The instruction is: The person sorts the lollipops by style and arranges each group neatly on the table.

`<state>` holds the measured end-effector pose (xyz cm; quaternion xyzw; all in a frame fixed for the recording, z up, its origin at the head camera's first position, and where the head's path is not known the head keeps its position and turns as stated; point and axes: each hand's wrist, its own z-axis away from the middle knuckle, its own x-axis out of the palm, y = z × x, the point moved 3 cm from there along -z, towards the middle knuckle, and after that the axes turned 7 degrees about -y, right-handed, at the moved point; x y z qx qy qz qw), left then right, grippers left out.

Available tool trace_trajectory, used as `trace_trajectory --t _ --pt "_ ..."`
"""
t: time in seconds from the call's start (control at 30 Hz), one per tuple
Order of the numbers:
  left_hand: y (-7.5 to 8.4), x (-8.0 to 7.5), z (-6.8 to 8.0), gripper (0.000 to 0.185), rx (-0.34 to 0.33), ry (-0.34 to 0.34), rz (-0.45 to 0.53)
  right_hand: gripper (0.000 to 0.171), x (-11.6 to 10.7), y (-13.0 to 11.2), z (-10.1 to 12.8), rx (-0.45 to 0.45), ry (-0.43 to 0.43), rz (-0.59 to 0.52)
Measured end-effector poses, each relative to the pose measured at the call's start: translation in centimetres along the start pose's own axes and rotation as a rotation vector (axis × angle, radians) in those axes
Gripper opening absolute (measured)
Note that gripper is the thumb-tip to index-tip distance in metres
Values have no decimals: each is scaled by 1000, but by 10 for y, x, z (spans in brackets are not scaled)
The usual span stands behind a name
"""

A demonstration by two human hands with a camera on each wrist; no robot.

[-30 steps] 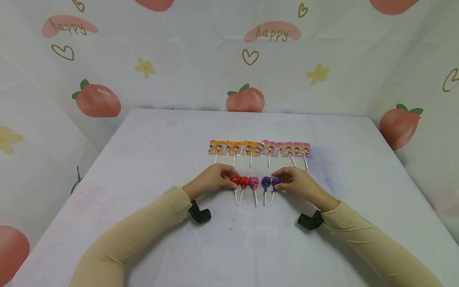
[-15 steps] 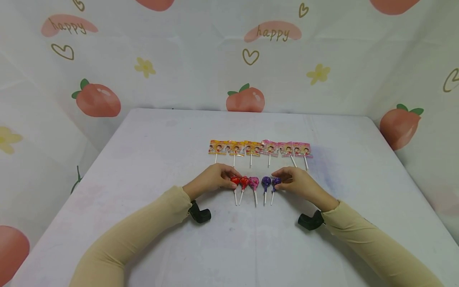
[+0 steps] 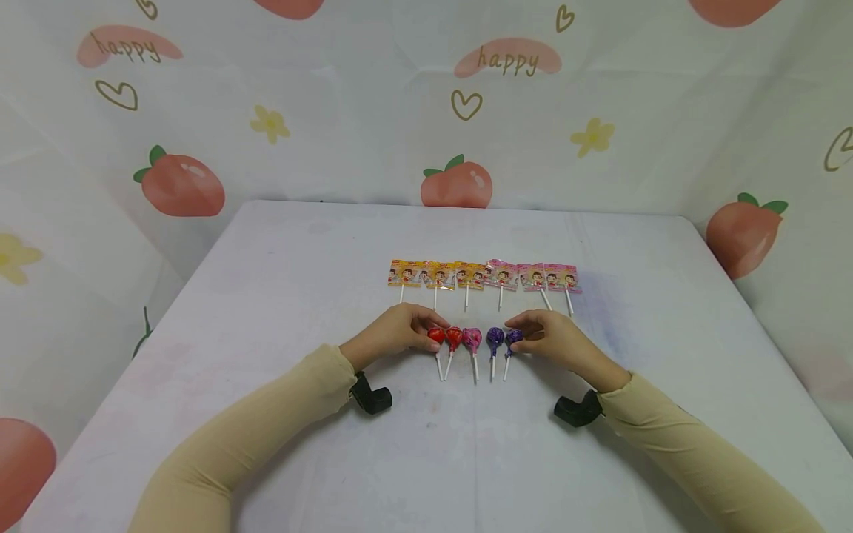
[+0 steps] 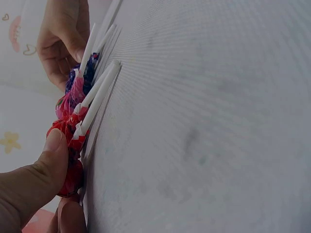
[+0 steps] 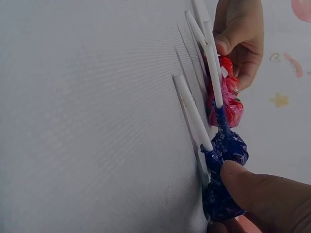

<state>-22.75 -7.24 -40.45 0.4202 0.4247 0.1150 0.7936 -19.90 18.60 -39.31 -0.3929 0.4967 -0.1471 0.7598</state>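
Observation:
Five round wrapped lollipops lie side by side on the white table [image 3: 280, 281], sticks toward me. My left hand [image 3: 425, 334] pinches the leftmost red lollipop [image 3: 436, 335] between thumb and finger; in the left wrist view the thumb [image 4: 41, 170] presses its red wrapper [image 4: 72, 172]. My right hand [image 3: 521, 337] pinches the rightmost purple lollipop [image 3: 513, 337]; in the right wrist view its thumb [image 5: 257, 189] lies on the purple wrapper [image 5: 221, 199]. Between them lie a second red lollipop [image 3: 454, 337], a pink one [image 3: 472, 340] and another purple one [image 3: 494, 337].
Behind the hands lies a row of several flat lollipops [image 3: 484, 274] in yellow and pink printed packets, sticks toward me. A peach-print cloth [image 3: 456, 185] hangs behind and beside the table. Black wrist camera mounts [image 3: 370, 398] sit under both sleeves.

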Motion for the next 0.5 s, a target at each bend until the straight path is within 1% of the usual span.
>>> trace_trajectory --t 0.2,0.3,0.4,0.5 --pt "0 0 0 38 0 -1 5 34 0 1 0 -2 -2 -8" --pt "-1 -1 0 43 -26 -8 17 35 -1 1 -1 2 -11 -11" --pt "-1 -5 2 51 -58 -32 60 38 -4 -1 0 -2 -21 -6" --pt "7 -13 6 55 -78 -58 86 43 -13 -6 3 -8 -20 -13"
